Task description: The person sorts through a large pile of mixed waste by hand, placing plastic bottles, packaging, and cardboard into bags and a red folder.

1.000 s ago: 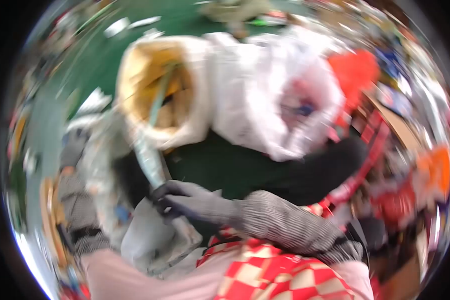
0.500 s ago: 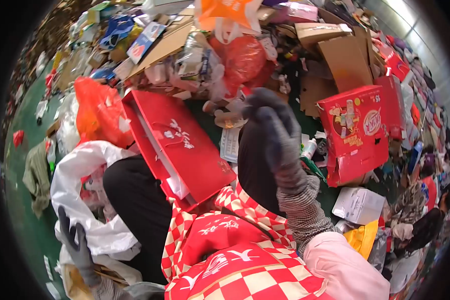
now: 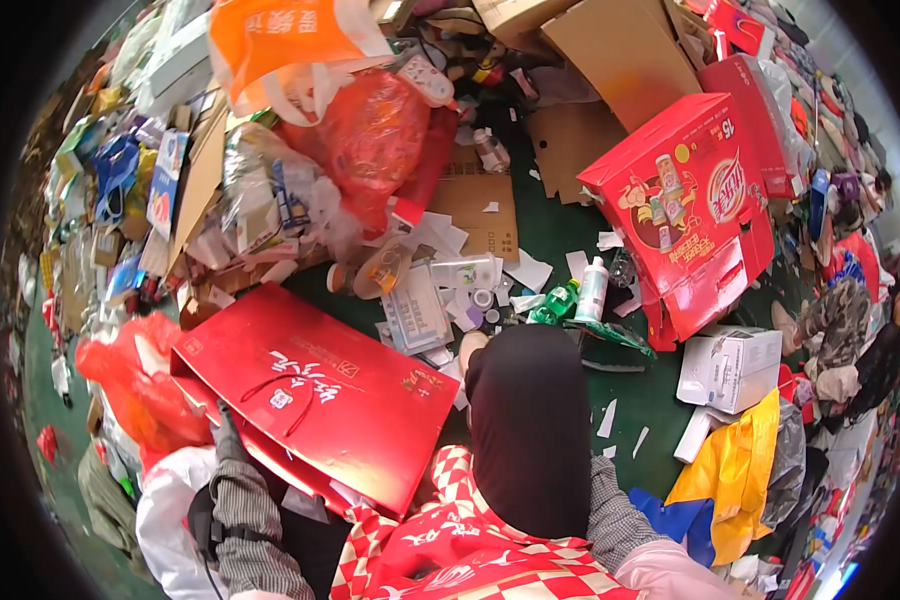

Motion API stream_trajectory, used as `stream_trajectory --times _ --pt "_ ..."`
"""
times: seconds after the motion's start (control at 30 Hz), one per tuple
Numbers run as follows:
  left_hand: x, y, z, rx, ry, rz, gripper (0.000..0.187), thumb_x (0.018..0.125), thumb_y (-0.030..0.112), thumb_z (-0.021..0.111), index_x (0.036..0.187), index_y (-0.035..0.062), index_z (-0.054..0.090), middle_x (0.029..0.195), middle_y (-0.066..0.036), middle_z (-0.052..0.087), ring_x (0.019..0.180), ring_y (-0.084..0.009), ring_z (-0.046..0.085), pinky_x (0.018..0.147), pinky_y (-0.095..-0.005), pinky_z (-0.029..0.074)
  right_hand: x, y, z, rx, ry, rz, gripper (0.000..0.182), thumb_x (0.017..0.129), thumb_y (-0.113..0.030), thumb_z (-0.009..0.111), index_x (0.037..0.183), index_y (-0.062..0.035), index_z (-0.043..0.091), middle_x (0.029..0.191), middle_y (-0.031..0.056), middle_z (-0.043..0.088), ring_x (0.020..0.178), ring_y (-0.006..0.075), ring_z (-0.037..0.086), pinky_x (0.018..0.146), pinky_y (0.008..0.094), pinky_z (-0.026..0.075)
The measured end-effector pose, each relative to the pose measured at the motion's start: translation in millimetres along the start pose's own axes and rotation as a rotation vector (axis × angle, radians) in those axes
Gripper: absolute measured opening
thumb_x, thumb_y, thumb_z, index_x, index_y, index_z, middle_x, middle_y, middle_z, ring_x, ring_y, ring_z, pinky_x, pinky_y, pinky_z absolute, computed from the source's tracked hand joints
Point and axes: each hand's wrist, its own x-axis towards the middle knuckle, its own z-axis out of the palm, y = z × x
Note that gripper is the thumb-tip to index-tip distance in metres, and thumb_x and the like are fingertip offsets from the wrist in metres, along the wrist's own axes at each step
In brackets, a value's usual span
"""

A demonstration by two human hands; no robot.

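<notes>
Red gift bag first, since my head camera is the only view I have. It lies tilted with its broad printed face up, across the person's lap to the left of the black-trousered knee, its lower corner just above the checked red-and-white cloth.

Half a second ago the bag stood steeper and narrower in my view. Now it is laid out wider and flatter. The left hand, gloved in dark grey, was then low down by the white sack. It has come up to the bag's lower left edge and touches it there. Its fingers run behind the card, so I cannot tell whether they are clenched on it or only resting against it.

The right hand was raised in the middle of the view half a second ago. It has dropped out of sight, and only its striped sleeve shows, passing behind the knee, so I cannot tell its state either.

I judge that any handling of the bag now falls to the left hand alone.

Around it are an orange-red plastic bag just to the left, a green bottle on the green floor beyond the knee, and a big red carton and a white box to the right.
</notes>
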Motion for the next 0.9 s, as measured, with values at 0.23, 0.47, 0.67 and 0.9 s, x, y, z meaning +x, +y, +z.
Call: stream_trajectory --times 0.23,0.47,0.67,0.9 --pt "-39 97 10 -0.418 -0.439 0.463 0.068 0.078 -0.002 0.056 0.138 0.0094 0.025 0.113 -0.011 0.051 0.088 -0.0182 0.055 0.069 -0.0272 0.05 30 -35 3 -0.05 0.046 -0.03 0.026 0.085 -0.015 0.055 0.105 0.0007 0.056 0.084 0.004 0.059 0.071 0.008 0.054 0.062 0.0227 0.045" --pt "-94 189 24 -0.121 -0.507 0.683 0.067 0.074 0.0 0.058 0.135 -0.0004 0.029 0.122 -0.014 0.048 0.105 -0.0196 0.052 0.086 -0.0298 0.045 145 -109 6 0.067 0.03 -0.216 0.029 0.085 -0.015 0.055 0.11 0.0003 0.054 0.085 0.0051 0.059 0.069 0.0101 0.056 0.063 0.0239 0.046" --pt "-101 181 -10 0.295 -0.419 0.885 0.073 0.079 0.006 0.058 0.14 0.0048 0.017 0.139 -0.018 0.032 0.125 -0.0253 0.037 0.092 -0.0314 0.042 307 -123 56 0.153 -0.026 -0.064 0.043 0.079 -0.022 0.058 0.114 0.0007 0.051 0.09 0.0085 0.059 0.077 0.0143 0.055 0.066 0.0262 0.046" --pt "-157 232 -34 0.409 -0.574 0.758 0.068 0.084 0.008 0.056 0.141 0.0106 0.02 0.141 -0.014 0.031 0.124 -0.0237 0.039 0.084 -0.0298 0.046 404 -119 93 -0.597 0.155 0.062 0.08 0.068 -0.053 0.063 0.124 0.0012 0.043 0.117 0.0201 0.054 0.104 0.0345 0.054 0.085 0.0387 0.042"
